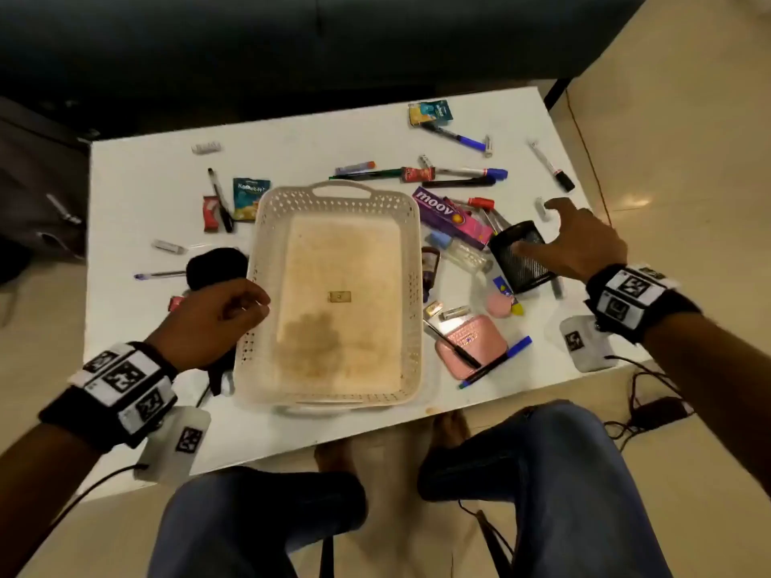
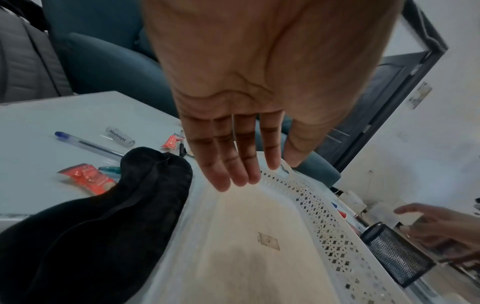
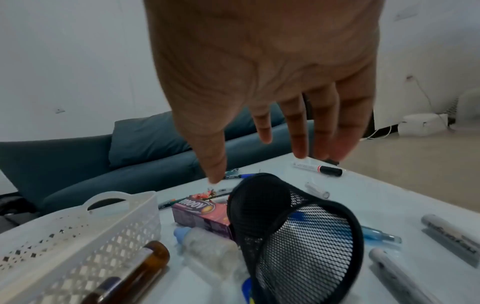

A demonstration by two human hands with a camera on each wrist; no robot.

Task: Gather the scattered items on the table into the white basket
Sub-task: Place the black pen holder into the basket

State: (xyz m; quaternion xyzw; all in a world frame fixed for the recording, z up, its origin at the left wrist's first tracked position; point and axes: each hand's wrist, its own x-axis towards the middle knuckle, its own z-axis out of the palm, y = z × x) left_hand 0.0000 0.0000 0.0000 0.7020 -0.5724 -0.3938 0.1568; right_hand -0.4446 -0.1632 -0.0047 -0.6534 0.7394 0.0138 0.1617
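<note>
The white basket [image 1: 411, 260] stands empty in the middle of the table, its perforated wall [image 2: 324, 226] also showing in the left wrist view. My left hand [image 1: 246, 306] hovers at its left rim, fingers [image 2: 221, 176] hanging nearly straight and holding nothing. A black mesh pen holder [image 1: 521, 256] lies on its side to the right of the basket. My right hand [image 1: 538, 227] is spread just above it, fingers [image 3: 298, 148] apart from the mesh [image 3: 298, 236]. Pens, markers and sachets lie scattered around.
A purple moov box [image 1: 450, 219], a clear bottle [image 1: 465, 254] and a brown bottle [image 1: 429, 264] crowd between basket and holder. A pink pouch [image 1: 471, 344] lies front right, a black cloth [image 1: 215, 264] left of the basket. A dark sofa [image 1: 292, 43] stands behind the table.
</note>
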